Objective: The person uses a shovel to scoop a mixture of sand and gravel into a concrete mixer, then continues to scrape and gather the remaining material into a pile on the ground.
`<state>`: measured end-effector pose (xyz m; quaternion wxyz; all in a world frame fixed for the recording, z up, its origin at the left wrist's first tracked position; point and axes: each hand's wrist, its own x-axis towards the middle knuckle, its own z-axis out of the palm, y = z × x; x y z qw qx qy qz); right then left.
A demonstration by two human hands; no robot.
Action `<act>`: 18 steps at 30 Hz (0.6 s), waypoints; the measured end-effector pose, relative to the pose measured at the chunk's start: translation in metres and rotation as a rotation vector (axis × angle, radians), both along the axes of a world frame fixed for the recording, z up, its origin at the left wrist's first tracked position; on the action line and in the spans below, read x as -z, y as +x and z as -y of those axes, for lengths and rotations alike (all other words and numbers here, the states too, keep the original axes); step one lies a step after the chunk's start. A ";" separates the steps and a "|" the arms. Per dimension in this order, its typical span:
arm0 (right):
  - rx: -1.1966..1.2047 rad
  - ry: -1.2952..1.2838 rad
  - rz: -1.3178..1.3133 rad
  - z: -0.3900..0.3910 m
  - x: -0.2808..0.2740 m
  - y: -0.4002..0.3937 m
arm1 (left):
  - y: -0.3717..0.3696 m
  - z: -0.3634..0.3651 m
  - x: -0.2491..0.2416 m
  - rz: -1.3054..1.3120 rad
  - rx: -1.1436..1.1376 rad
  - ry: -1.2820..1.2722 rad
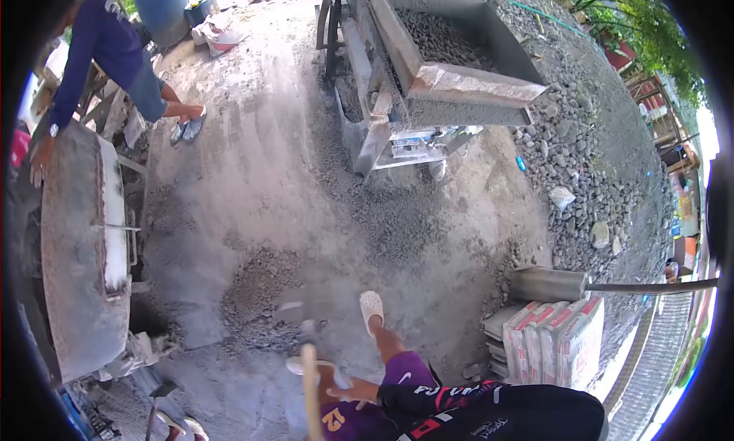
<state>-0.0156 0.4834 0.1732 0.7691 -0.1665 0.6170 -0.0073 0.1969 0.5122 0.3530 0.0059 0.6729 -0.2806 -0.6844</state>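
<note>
My right hand [356, 391] reaches out from a black sleeve in front of my purple shorts. Its fingers look stretched out, close to a pale wooden handle [311, 395]; contact with the handle is not clear. That handle runs off the lower edge, and its upper end is smeared by motion near a grey gravel heap [264, 284]. A blurred flat blade shape [294, 311] lies beside that end. My left hand is out of view. Both my feet, in light clogs, stand on the dusty ground by the gravel.
A metal hopper [474, 85] holding gravel stands on a machine at the back. Stacked paper sacks [550, 342] sit at right, below a grey metal cylinder [547, 285] and pole. A co-worker [115, 43] touches a large metal panel [80, 235]. Another person's feet [183, 426] show lower left.
</note>
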 end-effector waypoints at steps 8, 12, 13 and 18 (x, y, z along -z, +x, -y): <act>0.955 -0.300 -0.665 0.032 0.236 -0.223 | -0.050 0.066 0.011 -0.266 0.900 0.112; 1.092 -0.335 -0.639 0.119 0.237 -0.361 | -0.138 0.100 0.094 -0.261 0.227 -0.020; 1.072 -0.372 -0.560 0.133 0.246 -0.387 | -0.183 0.118 0.110 -0.408 -0.066 -0.032; 0.981 -0.212 -0.638 0.206 0.281 -0.388 | -0.307 0.136 0.261 -0.543 -0.691 -0.024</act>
